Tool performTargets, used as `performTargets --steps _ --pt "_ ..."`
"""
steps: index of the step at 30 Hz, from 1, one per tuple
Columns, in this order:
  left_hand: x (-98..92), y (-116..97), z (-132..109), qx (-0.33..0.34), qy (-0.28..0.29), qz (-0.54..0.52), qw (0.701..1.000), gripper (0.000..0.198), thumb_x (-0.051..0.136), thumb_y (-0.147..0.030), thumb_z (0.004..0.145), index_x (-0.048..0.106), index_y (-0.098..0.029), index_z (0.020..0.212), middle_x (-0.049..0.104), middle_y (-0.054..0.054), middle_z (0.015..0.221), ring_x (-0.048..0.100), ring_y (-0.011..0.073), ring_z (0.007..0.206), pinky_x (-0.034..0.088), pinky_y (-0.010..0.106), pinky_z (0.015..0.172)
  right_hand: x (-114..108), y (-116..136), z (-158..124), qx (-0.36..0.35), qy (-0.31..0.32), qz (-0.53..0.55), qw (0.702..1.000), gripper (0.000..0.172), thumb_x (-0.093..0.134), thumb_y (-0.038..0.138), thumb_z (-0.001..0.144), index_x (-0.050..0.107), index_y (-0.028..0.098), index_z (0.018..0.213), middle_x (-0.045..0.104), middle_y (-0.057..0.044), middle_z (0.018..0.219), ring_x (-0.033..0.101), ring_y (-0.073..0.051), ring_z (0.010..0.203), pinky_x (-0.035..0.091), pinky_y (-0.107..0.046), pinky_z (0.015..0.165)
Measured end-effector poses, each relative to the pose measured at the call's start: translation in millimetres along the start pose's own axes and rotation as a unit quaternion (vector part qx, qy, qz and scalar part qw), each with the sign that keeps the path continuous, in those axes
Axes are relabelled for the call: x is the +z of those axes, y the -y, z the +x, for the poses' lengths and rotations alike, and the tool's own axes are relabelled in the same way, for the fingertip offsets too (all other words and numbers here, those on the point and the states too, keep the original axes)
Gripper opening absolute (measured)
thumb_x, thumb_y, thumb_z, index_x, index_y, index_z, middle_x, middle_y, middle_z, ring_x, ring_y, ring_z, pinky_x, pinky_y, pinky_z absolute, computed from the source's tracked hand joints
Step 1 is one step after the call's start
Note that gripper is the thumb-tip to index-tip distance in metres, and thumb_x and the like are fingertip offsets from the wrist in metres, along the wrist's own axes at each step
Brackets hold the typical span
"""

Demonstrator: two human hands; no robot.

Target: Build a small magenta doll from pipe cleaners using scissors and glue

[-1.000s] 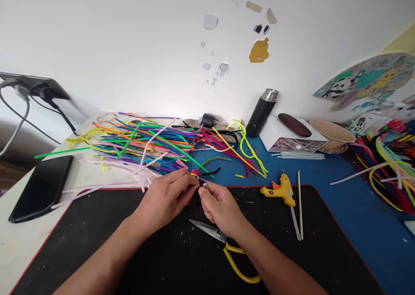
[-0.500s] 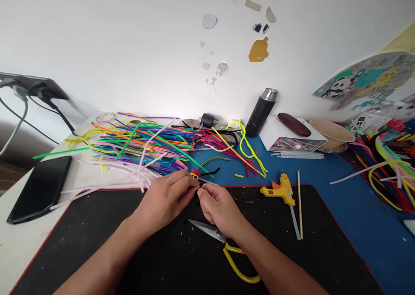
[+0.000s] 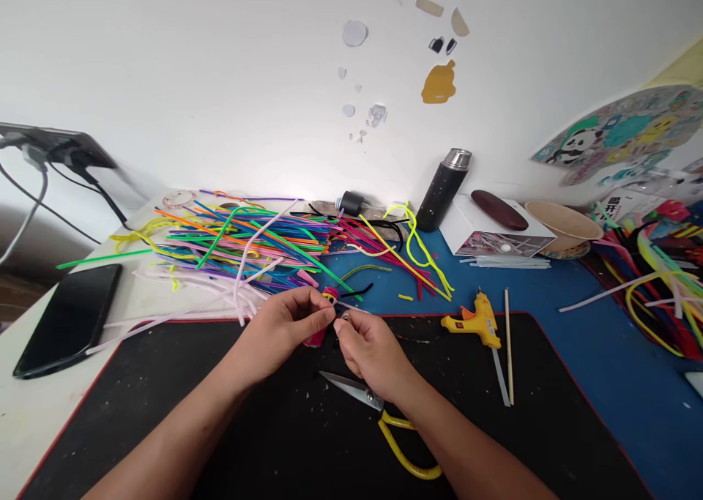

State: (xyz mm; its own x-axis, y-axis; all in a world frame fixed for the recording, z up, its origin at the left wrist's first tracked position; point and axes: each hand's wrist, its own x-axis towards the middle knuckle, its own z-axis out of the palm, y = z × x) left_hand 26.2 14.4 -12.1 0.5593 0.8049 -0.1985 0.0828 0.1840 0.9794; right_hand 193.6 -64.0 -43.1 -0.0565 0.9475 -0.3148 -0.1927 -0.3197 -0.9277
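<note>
My left hand (image 3: pixel 288 331) is closed in a pinch, its thumb and index fingertips meeting just left of my right hand. Whatever lies between those fingertips is too small to make out. My right hand (image 3: pixel 372 348) is also closed, thumb against curled fingers, round a small dark piece (image 3: pixel 346 317) that shows only in part. A small pink figure (image 3: pixel 315 339) with a yellow and black face lies behind and below my left fingers, partly hidden by them. Scissors (image 3: pixel 356 392) with yellow handles rest on the black mat under my right wrist.
Pipe cleaners (image 3: pixel 247 240) in many colours are heaped behind my hands. A yellow glue gun (image 3: pixel 477 323) and a thin stick (image 3: pixel 509 346) lie to the right. A phone (image 3: pixel 69 321) is at the left; a black flask (image 3: pixel 444 191) and a white box (image 3: pixel 488 229) stand by the wall.
My left fingers have lifted and opened into a rounder pinch, uncovering more of the pink figure. My right hand has hardly moved.
</note>
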Motion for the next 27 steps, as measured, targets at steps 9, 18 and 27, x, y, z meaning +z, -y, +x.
performTargets --steps 9,18,27 --pt "2.0 4.4 2.3 -0.093 0.014 -0.082 0.992 0.044 0.094 -0.052 0.071 0.071 -0.016 0.081 0.061 -0.004 0.066 0.043 0.0071 0.051 0.028 0.022 0.049 1.1 -1.0 -0.7 -0.008 0.008 -0.043 0.999 0.037 0.066 0.051 0.098 0.048 0.025 0.077 0.029 0.014 0.052 0.02 -0.007 0.042 0.016 -0.026 0.044" --pt "0.8 5.3 1.4 -0.087 0.016 -0.095 0.992 0.045 0.094 -0.053 0.071 0.071 -0.016 0.079 0.061 -0.003 0.067 0.044 0.007 0.052 0.028 0.022 0.049 1.7 1.2 -1.4 -0.003 0.012 -0.043 0.999 0.039 0.067 0.055 0.097 0.05 0.025 0.078 0.029 0.014 0.053 0.019 -0.007 0.043 0.015 -0.026 0.045" --pt "3.1 -2.3 -1.9 0.05 -0.025 0.054 0.997 0.036 0.083 -0.054 0.085 0.07 -0.02 0.083 0.067 -0.001 0.07 0.056 0.0137 0.062 0.048 0.026 0.061 -1.6 5.0 -1.1 -0.006 0.002 -0.006 1.0 0.043 0.072 0.055 0.093 0.045 0.026 0.075 0.03 0.014 0.055 0.019 -0.006 0.045 0.017 -0.022 0.041"
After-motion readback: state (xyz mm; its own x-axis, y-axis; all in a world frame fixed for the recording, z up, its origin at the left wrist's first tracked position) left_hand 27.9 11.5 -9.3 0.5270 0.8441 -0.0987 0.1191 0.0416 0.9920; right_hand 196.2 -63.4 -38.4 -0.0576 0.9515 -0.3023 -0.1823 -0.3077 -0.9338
